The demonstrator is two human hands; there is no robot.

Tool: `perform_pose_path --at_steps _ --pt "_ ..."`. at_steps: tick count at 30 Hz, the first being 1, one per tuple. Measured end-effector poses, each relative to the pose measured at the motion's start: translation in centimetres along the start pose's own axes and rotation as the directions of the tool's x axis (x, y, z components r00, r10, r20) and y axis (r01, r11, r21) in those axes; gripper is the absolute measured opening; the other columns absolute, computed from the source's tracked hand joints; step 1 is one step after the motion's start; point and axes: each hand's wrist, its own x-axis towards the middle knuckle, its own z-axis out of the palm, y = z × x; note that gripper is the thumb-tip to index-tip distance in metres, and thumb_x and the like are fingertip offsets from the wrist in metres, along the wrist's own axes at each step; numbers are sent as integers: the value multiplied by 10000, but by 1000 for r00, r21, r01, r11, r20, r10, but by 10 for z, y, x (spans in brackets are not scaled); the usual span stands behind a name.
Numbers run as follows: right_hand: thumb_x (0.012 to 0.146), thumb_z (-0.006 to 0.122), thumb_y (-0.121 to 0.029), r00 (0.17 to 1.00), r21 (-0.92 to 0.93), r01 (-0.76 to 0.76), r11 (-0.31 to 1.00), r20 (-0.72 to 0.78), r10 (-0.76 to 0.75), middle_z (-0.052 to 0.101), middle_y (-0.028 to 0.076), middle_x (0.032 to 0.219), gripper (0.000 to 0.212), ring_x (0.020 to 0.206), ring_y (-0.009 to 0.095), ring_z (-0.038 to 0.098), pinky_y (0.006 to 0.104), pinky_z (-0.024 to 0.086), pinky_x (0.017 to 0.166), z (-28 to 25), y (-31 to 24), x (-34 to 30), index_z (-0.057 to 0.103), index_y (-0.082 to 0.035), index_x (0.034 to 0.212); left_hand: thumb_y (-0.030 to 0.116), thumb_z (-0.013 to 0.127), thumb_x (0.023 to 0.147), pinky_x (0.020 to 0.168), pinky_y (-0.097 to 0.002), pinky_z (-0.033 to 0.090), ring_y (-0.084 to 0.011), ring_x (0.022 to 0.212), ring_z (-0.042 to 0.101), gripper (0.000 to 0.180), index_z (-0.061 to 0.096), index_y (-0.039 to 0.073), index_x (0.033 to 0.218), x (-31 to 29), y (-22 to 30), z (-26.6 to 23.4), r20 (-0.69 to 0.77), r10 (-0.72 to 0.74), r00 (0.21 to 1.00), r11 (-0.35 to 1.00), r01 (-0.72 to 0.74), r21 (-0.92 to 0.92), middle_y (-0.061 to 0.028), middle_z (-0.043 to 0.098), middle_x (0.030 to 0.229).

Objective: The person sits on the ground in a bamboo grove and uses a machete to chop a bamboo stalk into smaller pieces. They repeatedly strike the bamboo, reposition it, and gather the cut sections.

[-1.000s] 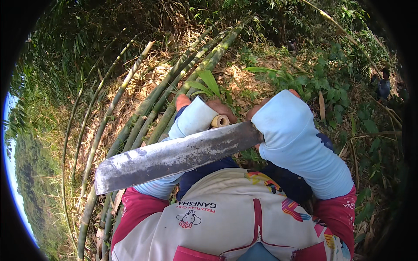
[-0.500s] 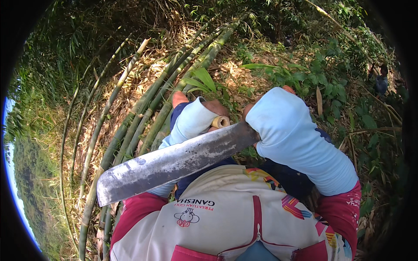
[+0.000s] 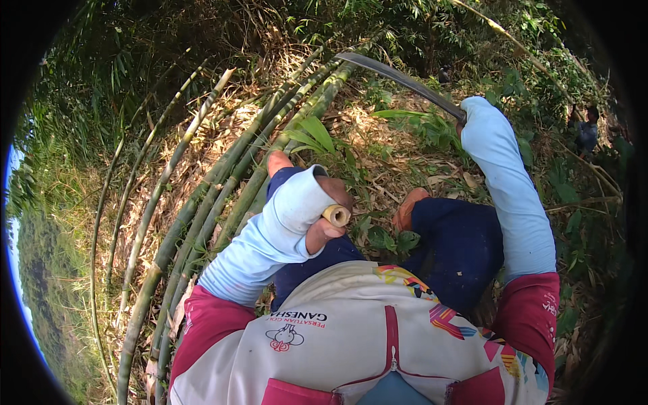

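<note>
My left hand [image 3: 335, 190] is wrapped around a short pale bamboo tube [image 3: 336, 215], its hollow cut end facing up toward me. Light blue sleeves cover both forearms and part of each hand. Off to the right, my right hand [image 3: 462, 127] grips a machete [image 3: 403, 79], its handle mostly hidden by the hand and sleeve cuff. The long dark blade stretches up and to the left, seen nearly edge-on, its tip appearing over the far bamboo stems. Blade and tube are well apart.
Several long green bamboo stems [image 3: 210, 182] run along my left side over dry leaves. Green broad-leaved plants [image 3: 526, 115] grow at the right, with a dark blue figure [image 3: 587, 133] beyond them. My orange-brown shoe [image 3: 407, 208] stands on leaf litter.
My right hand has swung the machete up and away to the right, from across my front to beyond the left hand. My left hand stays around the bamboo tube, shifted slightly nearer.
</note>
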Motion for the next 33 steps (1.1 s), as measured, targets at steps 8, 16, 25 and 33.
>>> perform_pose_path --at_steps 8,16,25,33 --pt "703 741 -68 995 417 98 903 -30 -94 570 150 793 205 718 300 602 368 464 644 -14 -44 -47 635 -21 872 419 633 913 579 -273 424 -153 599 520 431 499 38 1063 3 -6 7 -396 -146 907 985 98 -139 -52 541 788" --pt "521 810 -105 820 276 565 778 -84 -566 627 94 796 351 737 289 604 372 476 671 -37 -94 -71 668 -82 840 411 589 935 776 -264 390 -159 876 503 439 513 10 1096 12 -1 8 -275 -280 920 902 153 -404 -52 530 918" --pt "542 700 -224 723 243 690 682 -172 -669 596 92 700 240 698 305 609 436 471 631 -31 -114 -66 621 -111 739 387 531 899 675 -307 411 -161 757 511 389 577 11 987 10 -13 20 -345 -396 851 729 63 -682 -74 548 832" --pt "467 807 -155 739 270 664 697 -96 -667 603 64 751 386 754 291 590 415 458 709 -28 -119 -66 640 -119 813 616 336 883 729 -366 475 -244 825 592 721 596 -44 1014 -14 -57 19 182 -732 657 -33 233 -972 -168 608 884"
